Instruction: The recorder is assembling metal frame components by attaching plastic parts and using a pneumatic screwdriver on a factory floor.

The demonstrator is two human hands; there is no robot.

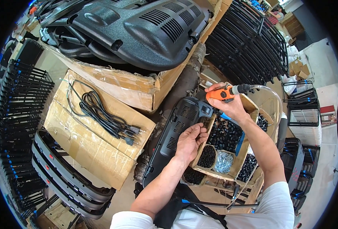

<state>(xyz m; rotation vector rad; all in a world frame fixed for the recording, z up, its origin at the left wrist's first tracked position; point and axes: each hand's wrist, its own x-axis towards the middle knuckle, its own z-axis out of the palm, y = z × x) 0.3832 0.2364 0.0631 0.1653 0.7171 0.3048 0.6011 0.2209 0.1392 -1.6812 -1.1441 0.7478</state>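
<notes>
Right hand (234,106): clamped round our orange driver (219,94).
Left hand (188,144): curled; we cannot tell if pinching.
Black cover (172,134), upper end: driver tilt could cause slips, scratches.

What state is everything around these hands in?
Right hand: closed around the orange tool
Orange tool: held; running or not, unclear
Clear hose: attached to the tool, curved
Left hand: fingers bent, grip unclear
Power cords: bundled, plugs loose
Large cardboard box: open, heaped with black covers
Parts tray: open, stocked
Silver fasteners: loose, in one compartment
</notes>
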